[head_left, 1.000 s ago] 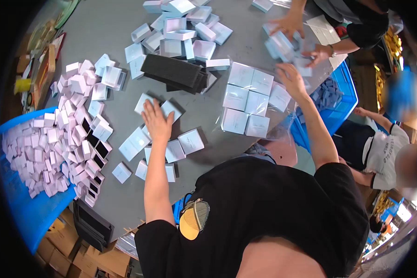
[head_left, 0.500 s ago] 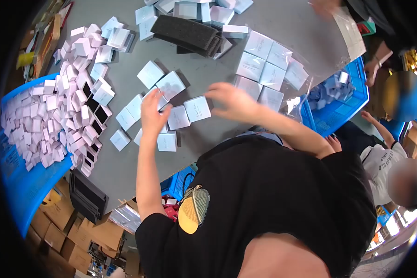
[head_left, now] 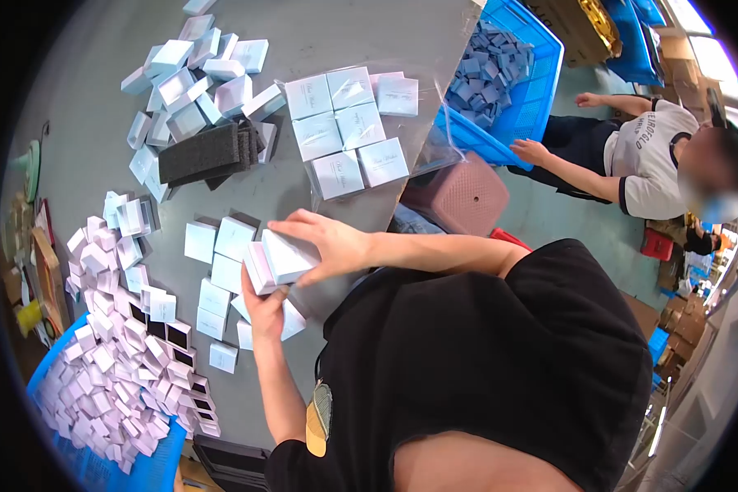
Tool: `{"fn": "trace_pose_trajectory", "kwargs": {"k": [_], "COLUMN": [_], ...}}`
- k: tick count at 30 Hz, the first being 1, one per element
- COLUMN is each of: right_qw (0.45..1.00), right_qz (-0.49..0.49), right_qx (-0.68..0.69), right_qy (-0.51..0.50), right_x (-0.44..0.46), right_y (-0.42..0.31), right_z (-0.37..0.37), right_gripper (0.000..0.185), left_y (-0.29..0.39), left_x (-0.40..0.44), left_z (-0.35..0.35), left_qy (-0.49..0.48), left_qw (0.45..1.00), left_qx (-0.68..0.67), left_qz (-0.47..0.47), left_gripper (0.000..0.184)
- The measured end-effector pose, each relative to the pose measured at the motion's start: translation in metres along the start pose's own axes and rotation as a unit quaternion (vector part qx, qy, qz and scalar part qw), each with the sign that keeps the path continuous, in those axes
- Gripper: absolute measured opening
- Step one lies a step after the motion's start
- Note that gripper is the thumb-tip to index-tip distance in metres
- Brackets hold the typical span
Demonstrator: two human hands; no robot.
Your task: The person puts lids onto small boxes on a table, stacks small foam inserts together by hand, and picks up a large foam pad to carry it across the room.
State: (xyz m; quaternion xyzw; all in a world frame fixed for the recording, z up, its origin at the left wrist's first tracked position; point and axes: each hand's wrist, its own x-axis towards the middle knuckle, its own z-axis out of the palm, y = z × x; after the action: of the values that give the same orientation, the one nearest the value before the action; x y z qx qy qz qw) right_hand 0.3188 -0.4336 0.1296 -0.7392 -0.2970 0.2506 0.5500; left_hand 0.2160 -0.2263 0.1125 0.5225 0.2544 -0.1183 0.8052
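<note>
Between my hands are a white gift box and a pinkish-white box, side by side and raised above the grey table. My right hand comes from the right and grips the white one, fingers on its far edge and thumb on the near edge. From below, my left hand holds the pinkish-white one. Whether these are two boxes or a lid and base, I cannot tell. Several pale boxes lie just left, among them a square box and another box; others are partly hidden beneath my hands.
Printed boxes in clear plastic lie beyond my right hand. Dark foam pads rest by a heap of open boxes. Pinkish boxes spill from a blue crate. Right stand another blue crate, a stool and a person.
My right hand has moved from reaching open over the table to gripping the white box beside my left hand. Both boxes are now lifted together. The camera view has turned.
</note>
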Motion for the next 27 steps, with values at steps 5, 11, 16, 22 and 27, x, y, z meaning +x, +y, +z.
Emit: {"fn": "trace_pose_trajectory", "kwargs": {"k": [5,11,16,22,27], "right_qw": [0.981,0.772,0.673,0.76,0.814], "right_qz": [-0.023,0.179,0.206,0.154,0.232], "right_qx": [0.188,0.577,0.704,0.622,0.396], "right_qy": [0.039,0.2,0.09,0.104,0.355], "right_x": [-0.029,-0.069,-0.122,-0.171,-0.184], "right_y": [-0.02,-0.022,0.026,0.037,0.138], "right_z": [-0.028,-0.047,-0.093,-0.189,-0.298], "right_gripper": [0.064,0.058,0.062,0.072,0.073], "left_y": [0.006,-0.004,-0.014,-0.017,-0.042], "left_x": [-0.003,0.0,0.006,0.053,0.111], "left_z": [0.062,0.139,0.206,0.247,0.246], "left_qy": [-0.066,-0.105,-0.136,-0.234,-0.066], "left_qw": [0.99,0.983,0.976,0.897,0.679], "left_qx": [-0.124,-0.124,0.036,0.302,0.62], "left_qz": [0.019,0.084,0.167,0.223,0.388], "left_gripper": [0.097,0.094,0.083,0.086,0.068]}}
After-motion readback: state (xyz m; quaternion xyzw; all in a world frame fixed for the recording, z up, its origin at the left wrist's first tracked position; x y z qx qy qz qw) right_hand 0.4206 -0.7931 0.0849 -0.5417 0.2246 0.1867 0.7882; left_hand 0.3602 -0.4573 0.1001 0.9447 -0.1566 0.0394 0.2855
